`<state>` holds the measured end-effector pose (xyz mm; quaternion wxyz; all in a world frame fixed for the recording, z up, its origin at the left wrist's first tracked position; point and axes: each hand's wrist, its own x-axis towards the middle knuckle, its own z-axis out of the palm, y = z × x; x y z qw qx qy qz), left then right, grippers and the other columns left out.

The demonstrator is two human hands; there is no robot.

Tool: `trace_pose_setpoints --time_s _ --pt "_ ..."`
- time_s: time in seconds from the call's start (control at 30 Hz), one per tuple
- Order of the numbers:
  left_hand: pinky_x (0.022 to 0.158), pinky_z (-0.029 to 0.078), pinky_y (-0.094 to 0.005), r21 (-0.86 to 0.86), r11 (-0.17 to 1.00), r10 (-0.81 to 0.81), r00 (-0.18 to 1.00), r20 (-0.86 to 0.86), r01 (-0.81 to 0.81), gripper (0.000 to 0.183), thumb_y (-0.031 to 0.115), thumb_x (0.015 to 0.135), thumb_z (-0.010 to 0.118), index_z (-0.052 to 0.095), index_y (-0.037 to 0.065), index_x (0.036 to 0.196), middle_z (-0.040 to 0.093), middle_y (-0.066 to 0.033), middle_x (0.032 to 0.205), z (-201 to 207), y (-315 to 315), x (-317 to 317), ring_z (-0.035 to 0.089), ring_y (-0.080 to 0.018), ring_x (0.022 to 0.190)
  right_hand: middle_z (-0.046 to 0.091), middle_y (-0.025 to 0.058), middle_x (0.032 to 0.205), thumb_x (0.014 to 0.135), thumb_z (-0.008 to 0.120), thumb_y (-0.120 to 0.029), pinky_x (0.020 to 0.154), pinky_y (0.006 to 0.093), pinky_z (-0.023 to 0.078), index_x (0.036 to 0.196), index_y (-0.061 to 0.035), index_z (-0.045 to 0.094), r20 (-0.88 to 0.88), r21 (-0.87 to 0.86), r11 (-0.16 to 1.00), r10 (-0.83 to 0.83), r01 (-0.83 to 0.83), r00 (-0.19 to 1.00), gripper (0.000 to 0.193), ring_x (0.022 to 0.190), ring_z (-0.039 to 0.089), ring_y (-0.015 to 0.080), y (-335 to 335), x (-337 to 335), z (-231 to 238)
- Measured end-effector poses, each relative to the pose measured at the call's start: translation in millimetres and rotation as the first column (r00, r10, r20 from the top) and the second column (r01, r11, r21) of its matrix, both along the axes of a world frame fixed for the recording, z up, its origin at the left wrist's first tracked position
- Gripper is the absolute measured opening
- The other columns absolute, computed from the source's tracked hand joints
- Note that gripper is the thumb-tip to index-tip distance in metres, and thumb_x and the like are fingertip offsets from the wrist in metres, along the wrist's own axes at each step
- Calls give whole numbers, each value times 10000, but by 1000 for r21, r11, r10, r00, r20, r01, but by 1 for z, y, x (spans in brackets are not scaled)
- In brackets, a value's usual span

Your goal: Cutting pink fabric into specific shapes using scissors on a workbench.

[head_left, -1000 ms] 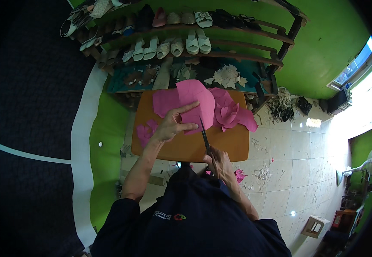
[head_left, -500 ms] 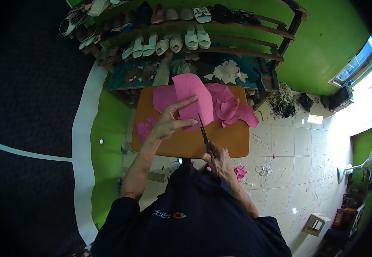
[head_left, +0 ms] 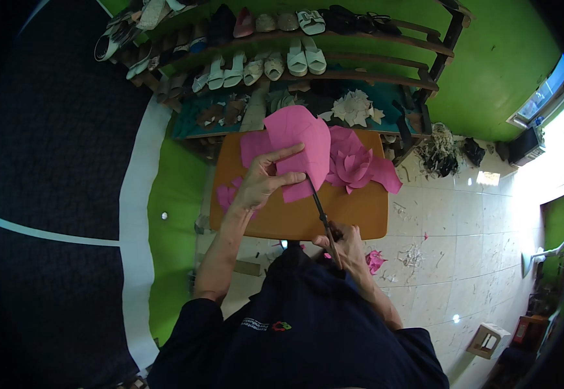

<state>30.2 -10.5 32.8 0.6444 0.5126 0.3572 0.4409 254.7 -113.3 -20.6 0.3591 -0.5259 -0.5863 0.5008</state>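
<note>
Pinched between thumb and fingers, my left hand [head_left: 261, 183] holds a pink sheet [head_left: 304, 133] marked with thin lines above the table. My right hand [head_left: 350, 251] is closed round the handles of a pair of dark scissors [head_left: 323, 215]. The blades reach up to the lower part of the sheet, near my left thumb, with their tips at a cut there; how far they are parted is hard to see. Below lies an orange-brown table [head_left: 282, 225]. Curled pink offcuts [head_left: 352, 167] are heaped on its right side, and smaller pink scraps [head_left: 225, 196] lie at its left.
Behind the table stands a wooden rack [head_left: 385, 79] with rows of shoes [head_left: 304, 58] and pale offcuts [head_left: 356, 107]. Scraps [head_left: 410, 255] and a pink crumpled piece [head_left: 374, 261] litter the tiled floor at right. A white fan [head_left: 551, 251] is at the far right.
The scissors have drawn back slightly toward me, and their tips now sit lower on the sheet, by my left thumb. The whole view has shifted a little.
</note>
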Motion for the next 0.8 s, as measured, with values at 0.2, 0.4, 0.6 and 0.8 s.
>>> trace_pose_setpoints --time_s 0.2,0.4,0.6,0.8 --pt "1097 421 -337 -3 1000 9 996 -89 -9 751 -88 726 784 522 65 1413 541 -90 1398 2 -10 14 516 -178 1271 441 62 516 759 781 -598 486 379 323 702 46 577 8 -34 999 29 -29 1000 677 500 385 160 7 -1 2" --pt "1120 389 -345 36 999 12 993 -118 -8 787 -71 716 798 492 46 1432 485 -102 1462 -4 -8 15 469 -188 1324 407 53 513 751 774 -620 485 376 306 671 31 549 14 -49 998 45 -45 999 693 506 365 150 12 1 5" --pt "1093 426 -338 83 996 28 992 -122 -18 746 -84 751 770 493 52 1430 505 -102 1433 0 -7 19 495 -183 1290 386 22 502 744 793 -597 476 364 288 656 19 536 30 -40 999 36 -35 999 673 496 339 125 13 3 0" --pt "1079 440 -343 -57 997 54 998 -16 -55 677 -108 762 733 547 64 1390 537 -87 1394 -1 3 7 560 -177 1213 411 28 499 759 781 -593 474 367 298 662 17 547 22 -23 997 75 -75 997 660 484 356 133 13 5 7"
